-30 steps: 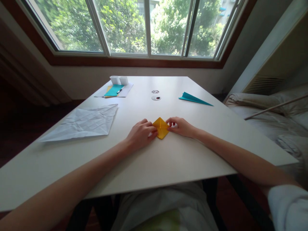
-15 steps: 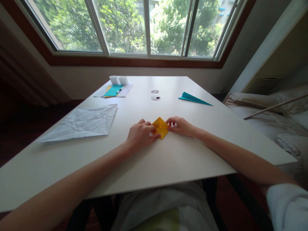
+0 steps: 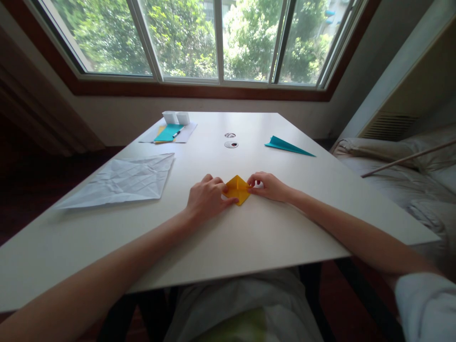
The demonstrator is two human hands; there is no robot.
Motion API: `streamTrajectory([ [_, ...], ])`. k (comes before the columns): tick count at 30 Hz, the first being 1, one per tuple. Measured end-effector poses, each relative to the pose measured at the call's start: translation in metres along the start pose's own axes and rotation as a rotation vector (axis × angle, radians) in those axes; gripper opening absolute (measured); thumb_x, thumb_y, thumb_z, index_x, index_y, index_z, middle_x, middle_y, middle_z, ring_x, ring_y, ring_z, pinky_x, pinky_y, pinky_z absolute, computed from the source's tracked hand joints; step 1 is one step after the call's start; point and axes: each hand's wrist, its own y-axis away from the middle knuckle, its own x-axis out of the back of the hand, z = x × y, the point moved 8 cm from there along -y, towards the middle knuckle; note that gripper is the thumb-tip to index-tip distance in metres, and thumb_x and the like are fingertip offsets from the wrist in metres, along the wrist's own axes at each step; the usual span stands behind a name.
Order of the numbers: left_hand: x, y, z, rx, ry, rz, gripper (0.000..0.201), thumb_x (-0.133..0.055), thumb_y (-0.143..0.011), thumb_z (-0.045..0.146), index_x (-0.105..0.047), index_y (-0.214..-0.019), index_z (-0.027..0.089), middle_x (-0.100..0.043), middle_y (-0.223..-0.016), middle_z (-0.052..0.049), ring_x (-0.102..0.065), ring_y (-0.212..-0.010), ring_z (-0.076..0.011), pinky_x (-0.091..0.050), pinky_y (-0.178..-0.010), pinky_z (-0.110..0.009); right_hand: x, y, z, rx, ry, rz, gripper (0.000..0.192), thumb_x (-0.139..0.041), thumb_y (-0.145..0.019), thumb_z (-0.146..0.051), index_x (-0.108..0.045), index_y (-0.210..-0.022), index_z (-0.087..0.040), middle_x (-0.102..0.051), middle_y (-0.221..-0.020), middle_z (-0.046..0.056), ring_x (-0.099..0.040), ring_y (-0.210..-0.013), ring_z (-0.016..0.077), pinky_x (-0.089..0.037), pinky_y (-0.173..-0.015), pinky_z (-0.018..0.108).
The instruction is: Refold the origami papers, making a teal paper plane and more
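Note:
A small folded yellow paper [image 3: 238,190], diamond-shaped with a crease across its middle, lies on the white table between my hands. My left hand [image 3: 206,197] grips its left corner, the thumb pressing near the lower edge and the other fingers curled behind. At the opposite corner, my right hand [image 3: 265,185] pinches the paper between thumb and fingertips. Both hands partly hide the side corners.
Left of my hands lies a creased white sheet [image 3: 124,182]. A teal paper plane [image 3: 288,145] rests at the right. Farther back are round table inserts [image 3: 231,145], teal paper [image 3: 168,132], a pen [image 3: 178,132] and white folded pieces [image 3: 183,118]. The table [image 3: 228,256] has its front edge near my body.
My left hand's fingers have shifted slightly on the left corner, and the paper's top point sits a little lower. The right hand stays nearly still at its corner.

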Motion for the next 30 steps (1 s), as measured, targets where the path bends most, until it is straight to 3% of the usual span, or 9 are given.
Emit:
streamTrajectory([
  [6,0.008,0.003,0.01,-0.069,-0.082,0.079,0.029,-0.057,-0.075,0.048,-0.063,-0.076,0.019,-0.066,-0.068,-0.003,-0.054,-0.076,-0.0217,-0.036,-0.053,-0.027,0.003,0.001,-0.003,0.083,0.039,0.011,0.005,-0.061,-0.074,-0.02,-0.061,-0.07,-0.018,-0.059,-0.071,0.001,-0.051,-0.068,0.012,-0.042,-0.062,0.023],
  [11,0.004,0.005,0.018,-0.196,-0.082,-0.01,0.026,-0.048,-0.084,0.038,-0.065,-0.076,0.019,-0.065,-0.069,-0.005,-0.053,-0.077,-0.0212,-0.036,-0.055,-0.027,0.003,0.003,-0.014,0.238,0.089,-0.082,0.01,-0.058,-0.08,-0.023,-0.065,-0.079,-0.018,-0.063,-0.077,0.005,-0.053,-0.074,0.014,-0.044,-0.069,0.026],
  [17,-0.001,0.005,0.018,-0.317,0.055,-0.095,0.034,-0.051,-0.08,0.051,-0.067,-0.085,0.021,-0.064,-0.086,-0.007,-0.053,-0.088,-0.0216,-0.042,-0.074,-0.033,0.003,0.008,-0.025,0.312,0.213,-0.155,0.017,-0.053,-0.084,-0.026,-0.067,-0.085,-0.018,-0.064,-0.082,0.008,-0.055,-0.078,0.0165,-0.046,-0.071,0.029],
  [24,-0.006,0.012,0.034,-0.522,0.247,-0.174,0.026,-0.038,-0.091,0.021,-0.062,-0.102,0.02,-0.064,-0.103,-0.005,-0.055,-0.095,-0.0153,-0.044,-0.083,-0.027,0.002,0.011,-0.03,0.359,0.292,-0.126,0.019,-0.049,-0.086,-0.027,-0.065,-0.083,-0.017,-0.064,-0.084,0.008,-0.055,-0.081,0.0171,-0.046,-0.073,0.03],
  [30,-0.009,0.014,0.035,-0.546,0.258,-0.258,0.03,-0.038,-0.09,0.019,-0.06,-0.111,0.024,-0.063,-0.113,-0.003,-0.058,-0.097,-0.0156,-0.044,-0.086,-0.028,-0.005,0.013,-0.036,0.393,0.279,-0.159,0.021,-0.045,-0.087,-0.016,-0.064,-0.095,-0.018,-0.064,-0.094,0.007,-0.057,-0.085,0.016,-0.045,-0.08,0.031],
])
